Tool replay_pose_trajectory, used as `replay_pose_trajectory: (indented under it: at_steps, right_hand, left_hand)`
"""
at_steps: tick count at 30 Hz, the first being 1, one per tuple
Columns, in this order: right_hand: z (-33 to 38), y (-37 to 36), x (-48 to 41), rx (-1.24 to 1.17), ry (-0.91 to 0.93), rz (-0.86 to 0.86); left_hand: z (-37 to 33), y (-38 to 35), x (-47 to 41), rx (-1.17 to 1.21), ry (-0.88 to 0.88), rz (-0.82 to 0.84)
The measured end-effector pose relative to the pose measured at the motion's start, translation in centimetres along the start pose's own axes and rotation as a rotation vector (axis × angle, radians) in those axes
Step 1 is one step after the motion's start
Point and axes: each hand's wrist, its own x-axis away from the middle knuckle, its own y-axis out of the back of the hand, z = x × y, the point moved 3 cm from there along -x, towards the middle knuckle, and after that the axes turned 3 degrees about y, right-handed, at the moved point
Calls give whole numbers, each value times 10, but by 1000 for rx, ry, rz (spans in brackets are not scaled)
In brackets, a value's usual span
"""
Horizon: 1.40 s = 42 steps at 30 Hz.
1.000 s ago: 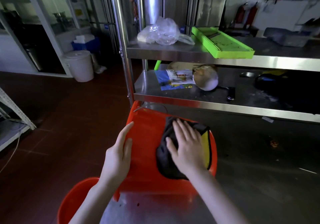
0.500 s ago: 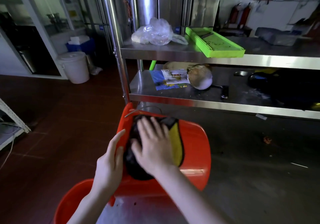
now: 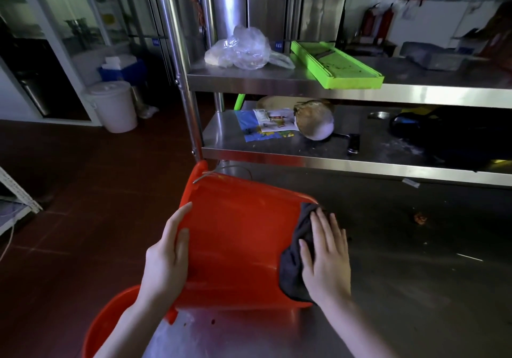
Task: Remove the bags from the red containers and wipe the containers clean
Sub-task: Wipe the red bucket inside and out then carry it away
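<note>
Red bucket (image 3: 235, 247), dark grey cloth (image 3: 293, 269), bright green tray (image 3: 338, 65), white pail (image 3: 115, 107), clear bag (image 3: 243, 48), steel-grey shelves (image 3: 304, 83)

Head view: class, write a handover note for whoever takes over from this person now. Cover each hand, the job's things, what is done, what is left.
Left hand: flat on the left side of the tipped red bucket, steadying it on the steel table.
Right hand: straight fingers press a dark cloth on its right side.
Second red container: lower left, partly in view.
Done: no bag shows on the bucket; outside wiping underway.
Left: finish wiping; its inside is hidden; then the second container.
</note>
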Motion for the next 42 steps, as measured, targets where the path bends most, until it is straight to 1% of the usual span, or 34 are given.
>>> replay_pose_trajectory:
  at_steps: [2, 6, 9, 12, 16, 19, 20, 22, 24, 27, 30, 33, 37, 38, 40, 42]
  right_hand:
    - [22, -2, 1, 47, 67, 16]
    - [84, -3, -26, 3, 244, 56]
    - [130, -8, -62, -35, 256, 127]
    - [154, -15, -76, -30, 263, 185]
    - [156, -16, -38, -20, 425, 106]
    - [151, -25, -6, -28, 501, 57]
    - [151, -26, 1, -38, 513, 32]
    - [151, -26, 8, -64, 514, -6]
    - [149, -23, 7, -62, 491, 6]
    - [142, -20, 7, -55, 479, 64]
    - [137, -24, 21, -50, 501, 84]
    - [140, -23, 24, -58, 484, 68]
    - [151, -17, -26, -50, 366, 85]
    - [153, -16, -45, -34, 334, 116]
    - [154, -17, -80, -35, 283, 255]
    - [154, -21, -98, -37, 279, 352]
  left_hand:
    - [0, 1, 1, 19, -3, 3]
    - [-4, 1, 10, 20, -61, -1]
    - [1, 1, 23, 3, -69, 20]
    - [11, 8, 36, -30, -32, 68]
    - [7, 21, 34, -45, 65, 104]
    - [-15, 22, 4, -29, 100, 69]
    - [-23, 20, -10, -78, 100, 71]
    - [-37, 11, -39, -275, 163, 126]
    - [-44, 3, -59, -436, 261, 142]
    - [-46, 1, -64, -526, 285, 20]
    - [-40, 6, -51, -495, 263, -101]
    - [-35, 10, -36, -446, 227, -126]
    - [-33, 15, -25, -312, 281, -151]
    - [-32, 15, -23, -260, 294, -154]
    - [-30, 16, -20, -171, 315, -153]
    - [-27, 16, -19, -126, 333, -157]
